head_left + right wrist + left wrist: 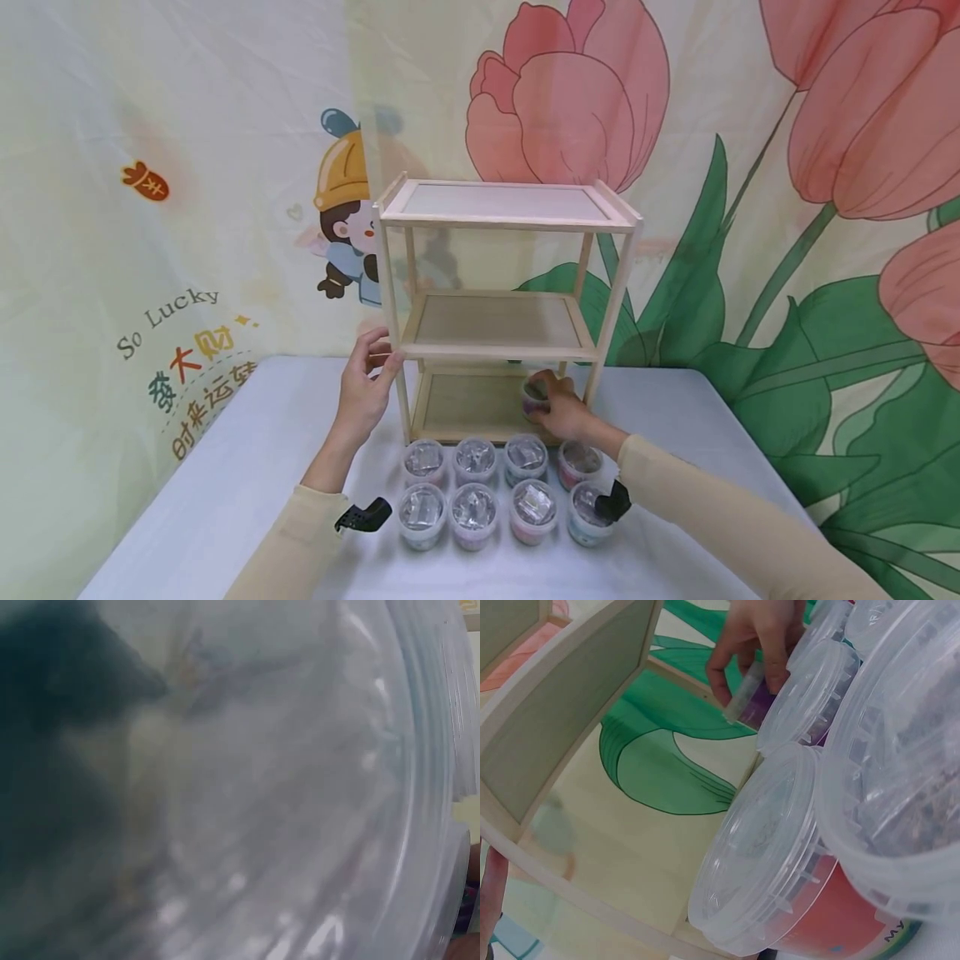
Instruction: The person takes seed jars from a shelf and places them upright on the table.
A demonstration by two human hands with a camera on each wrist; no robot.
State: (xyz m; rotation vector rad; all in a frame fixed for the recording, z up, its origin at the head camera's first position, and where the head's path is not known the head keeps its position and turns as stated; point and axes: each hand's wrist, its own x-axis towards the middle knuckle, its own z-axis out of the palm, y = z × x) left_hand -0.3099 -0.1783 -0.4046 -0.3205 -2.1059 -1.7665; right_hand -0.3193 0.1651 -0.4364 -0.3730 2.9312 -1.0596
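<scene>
A three-tier wooden shelf rack (498, 350) stands on the table. My left hand (363, 387) holds its left front post near the middle tier, thumb against the wood; in the left wrist view only a finger shows at the left edge. Over the right part of the bottom tier, my right hand (562, 404) grips a small clear plastic tub (534, 398) by its sides. Purple shows through that tub in the left wrist view, where the right hand (761, 641) points fingers downward. Whether the tub touches the tier cannot be told.
Two rows of lidded clear tubs (474, 506) stand in front of the rack, with silvery packets under their lids. One tub lid (262, 787) fills most of the right wrist view. A white cloth (300, 400) covers the table, and a printed curtain (247, 100) hangs behind.
</scene>
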